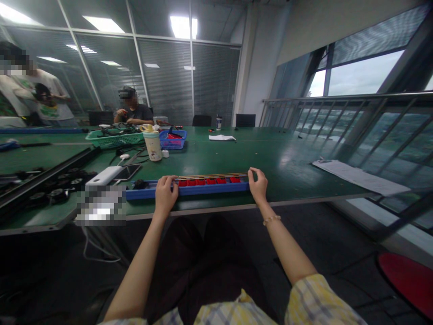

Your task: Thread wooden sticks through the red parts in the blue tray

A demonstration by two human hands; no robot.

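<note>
A long, narrow blue tray [213,189] lies along the table's near edge. Inside it several red pieces [211,181] sit in a row, and a small black part [139,184] rests near its left end. Thin tan rods [213,175] stretch lengthwise just above the tray's far side. My left hand [166,197] is closed at the rods' left end, fingers bent over the tray; what lies under the fingertips is partly hidden. At the tray's right end, my right hand [259,185] pinches the other end of the rods between thumb and forefinger.
Left of the tray are a white box-shaped device [104,176], a phone [128,172] and black wheel-like parts [57,194]. Beyond stand a cup [153,146], a green basket [115,139] and a blue basket [173,143]. Papers [361,176] lie right. People are across the table.
</note>
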